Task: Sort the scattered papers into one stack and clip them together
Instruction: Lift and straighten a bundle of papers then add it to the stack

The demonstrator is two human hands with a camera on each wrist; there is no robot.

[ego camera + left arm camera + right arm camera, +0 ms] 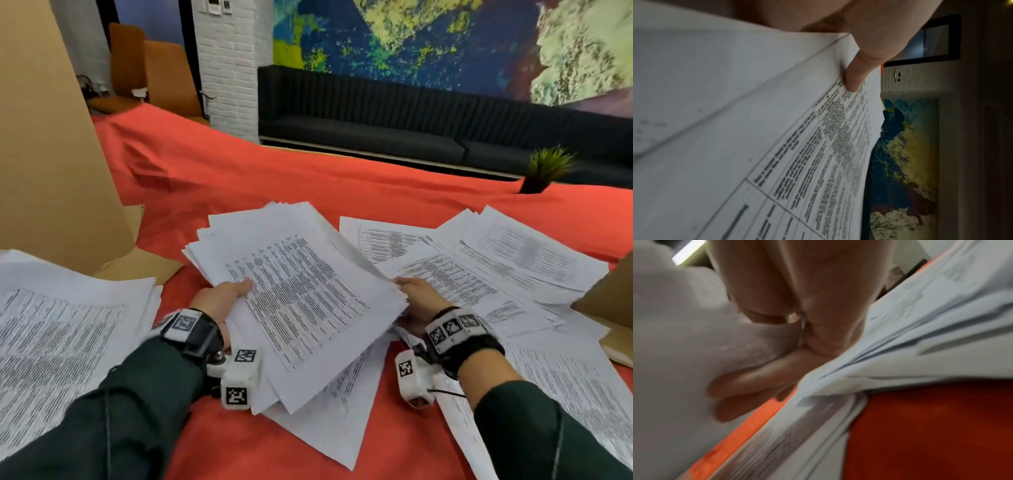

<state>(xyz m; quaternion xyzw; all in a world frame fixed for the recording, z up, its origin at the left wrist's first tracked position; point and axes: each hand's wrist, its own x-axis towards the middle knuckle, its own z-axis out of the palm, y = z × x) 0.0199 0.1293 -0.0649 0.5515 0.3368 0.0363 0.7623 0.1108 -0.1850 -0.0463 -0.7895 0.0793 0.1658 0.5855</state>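
1. Holding a thick sheaf of papers [298, 291] between both hands, raised above the red-covered surface [260, 178], near the middle.
2. Judged light sheet by sheet but weighty and floppy as a bundle; edges fanned and uneven, likely to slide apart or sag at unsupported corners.
3. Gripped on the left edge by the left hand [219, 301], thumb [857, 76] pressed on top of the printed page, other fingers hidden underneath.
4. Gripped on the right edge by the right hand [419, 301], fingers [748, 384] curled under the sheaf, though blurred in the wrist view.
5. Best taken at opposite long edges and tapped square on the surface before clipping.
6. Still to gather: loose sheets [479, 267] to the right and another pile [61, 335] at the left.
7. No clip seen.
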